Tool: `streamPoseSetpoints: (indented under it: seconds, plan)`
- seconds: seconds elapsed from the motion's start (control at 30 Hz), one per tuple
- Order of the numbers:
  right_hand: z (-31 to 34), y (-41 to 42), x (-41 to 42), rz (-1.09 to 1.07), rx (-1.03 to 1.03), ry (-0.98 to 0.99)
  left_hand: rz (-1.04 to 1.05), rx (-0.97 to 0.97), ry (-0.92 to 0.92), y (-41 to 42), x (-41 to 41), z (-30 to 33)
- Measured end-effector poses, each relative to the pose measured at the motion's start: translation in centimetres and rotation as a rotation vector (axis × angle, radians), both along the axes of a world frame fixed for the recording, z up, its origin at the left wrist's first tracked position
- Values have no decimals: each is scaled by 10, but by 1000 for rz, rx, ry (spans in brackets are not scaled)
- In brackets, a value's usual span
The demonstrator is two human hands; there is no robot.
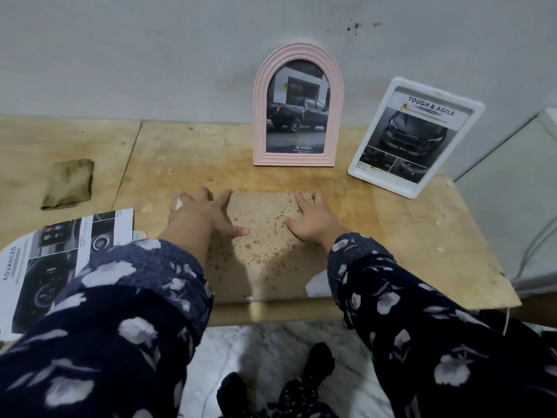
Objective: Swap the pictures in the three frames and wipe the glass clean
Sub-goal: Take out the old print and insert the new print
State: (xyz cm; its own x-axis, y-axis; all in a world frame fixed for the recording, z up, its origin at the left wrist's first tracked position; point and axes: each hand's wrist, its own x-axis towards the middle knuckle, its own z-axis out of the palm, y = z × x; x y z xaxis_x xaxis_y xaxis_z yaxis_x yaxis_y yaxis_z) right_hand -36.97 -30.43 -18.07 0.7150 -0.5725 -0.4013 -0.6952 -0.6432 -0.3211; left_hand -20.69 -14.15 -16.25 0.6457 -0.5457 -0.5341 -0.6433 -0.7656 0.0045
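Observation:
A spotted brown backing board point(262, 245) lies flat at the front of the wooden table, over a frame whose white corner point(316, 286) shows at the lower right. My left hand point(205, 212) presses flat on the board's left part with spread fingers. My right hand point(313, 221) presses flat on its right part. A pink arched frame point(298, 107) with a dark pickup picture stands against the wall. To its right leans a white rectangular frame point(416, 137) with a "Tough & Agile" car picture. A loose "Advanced" brochure page point(60, 260) lies at the left, partly under my sleeve.
A folded, dirty brown cloth point(68, 184) lies on the table point(407, 230) at the far left. A white appliance with a cable point(530, 236) stands beyond the table's right edge. Marble floor shows below the front edge.

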Motion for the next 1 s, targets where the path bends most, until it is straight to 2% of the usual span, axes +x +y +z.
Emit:
streamPoseSetpoints:
  seconds: [0.1, 0.4, 0.67, 0.87, 1.0]
  plan:
    - [0, -2, -1, 10, 24, -19, 7, 54, 59, -5, 2, -3]
    - [-5, 7, -13, 7, 15, -49, -48, 58, 64, 5, -4, -10]
    - [-5, 11, -19, 14, 2, -56, -7, 64, 106, 7, -14, 0]
    - [-2, 13, -15, 107, -271, 137, 8, 55, 92, 9, -17, -1]
    - [4, 18, -10, 166, -372, 185, -1, 54, 77, 9, -18, -2]
